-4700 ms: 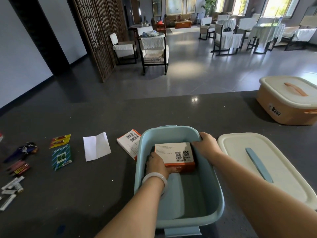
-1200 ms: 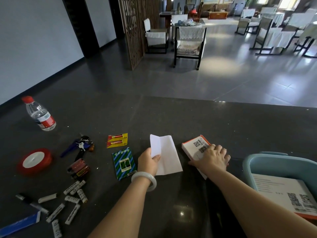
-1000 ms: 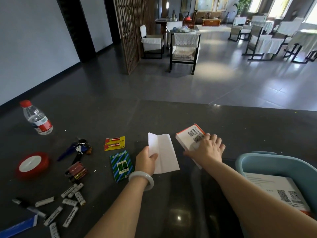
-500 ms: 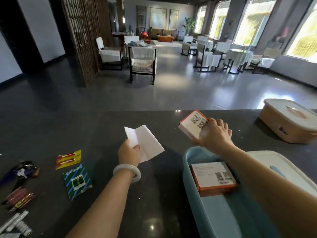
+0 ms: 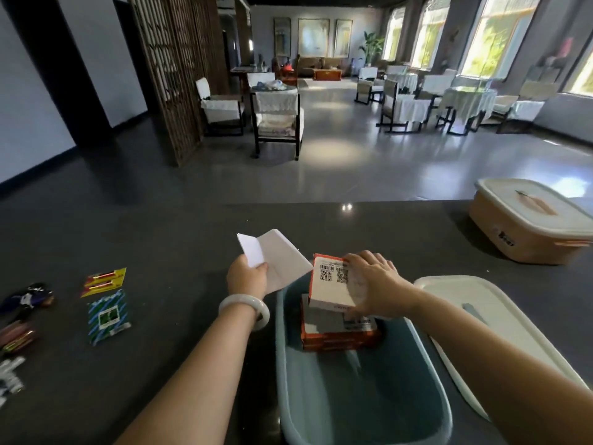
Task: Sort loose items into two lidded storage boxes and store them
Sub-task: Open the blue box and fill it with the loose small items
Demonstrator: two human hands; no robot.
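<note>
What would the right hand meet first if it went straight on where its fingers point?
Probably the folded white paper that the left hand pinches. The right hand, gripping a small box above the blue bin, points forward and left toward it. Depth is unclear, so it may pass clear.

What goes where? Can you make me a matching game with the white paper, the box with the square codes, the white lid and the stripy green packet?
Things
1. white paper
2. box with the square codes
3. white lid
4. stripy green packet

Places
A. lying on the table, right of the blue tub
B. held in the left hand
C. lying on the table, far to the left
D. held in the right hand over the blue tub

Pairs: 1-B, 2-D, 3-A, 4-C
</note>
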